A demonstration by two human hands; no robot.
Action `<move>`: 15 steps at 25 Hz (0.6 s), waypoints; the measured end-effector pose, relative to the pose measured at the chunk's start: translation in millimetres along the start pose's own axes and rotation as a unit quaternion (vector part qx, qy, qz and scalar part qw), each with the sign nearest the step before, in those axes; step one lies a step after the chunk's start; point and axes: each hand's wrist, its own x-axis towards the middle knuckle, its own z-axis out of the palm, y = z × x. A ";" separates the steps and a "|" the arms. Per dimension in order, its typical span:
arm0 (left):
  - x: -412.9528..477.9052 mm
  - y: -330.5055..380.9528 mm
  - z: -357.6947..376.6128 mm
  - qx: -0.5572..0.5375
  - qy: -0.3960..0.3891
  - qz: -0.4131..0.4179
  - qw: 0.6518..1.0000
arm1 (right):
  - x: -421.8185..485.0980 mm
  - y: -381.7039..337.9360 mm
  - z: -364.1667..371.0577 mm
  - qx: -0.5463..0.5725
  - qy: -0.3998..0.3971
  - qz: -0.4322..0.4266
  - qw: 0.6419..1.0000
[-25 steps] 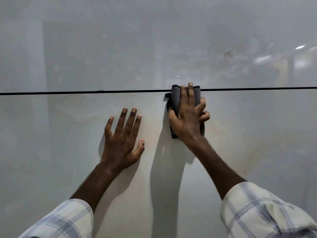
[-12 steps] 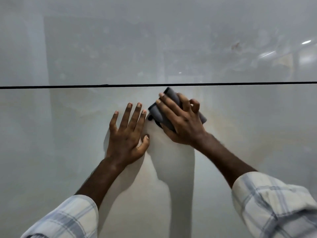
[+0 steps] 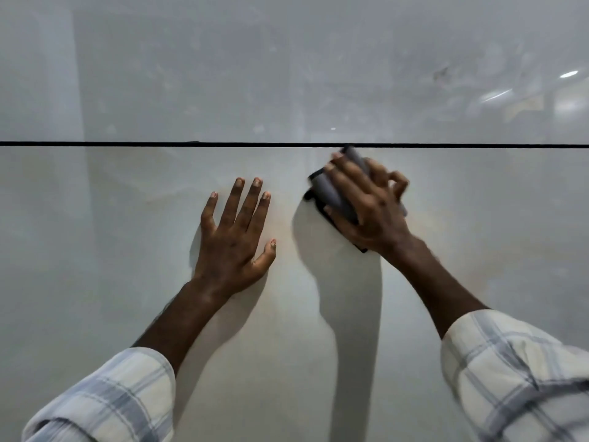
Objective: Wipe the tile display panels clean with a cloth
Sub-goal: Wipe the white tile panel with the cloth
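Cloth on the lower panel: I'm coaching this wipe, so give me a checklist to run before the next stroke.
1. Cloth gripped by right hand: ok.
2. Cloth against lower panel: ok.
3. Left hand flat on the panel, apart from the cloth: ok.
4. Dark seam reached by the cloth's top corner: ok.
5. Upper panel clean: not ok, smudges show.
6. Lower panel wiped clean: cannot tell.

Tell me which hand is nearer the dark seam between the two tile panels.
Right. The right hand presses the cloth just below the dark seam, the cloth's top corner touching it. The left hand lies flat on the lower panel, farther down.
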 end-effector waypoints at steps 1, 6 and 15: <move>0.7 -0.6 -0.3 -0.001 -0.003 -0.003 1.000 | -8.8 0.3 -0.7 -0.003 0.007 0.118 0.993; -17.1 10.5 -8.5 -0.038 0.004 0.011 0.999 | -70.8 -52.5 5.9 0.017 -0.013 -0.074 0.997; -111.3 41.0 -1.7 -0.027 -0.054 0.023 0.998 | -84.3 -54.6 8.0 0.019 0.005 0.069 0.997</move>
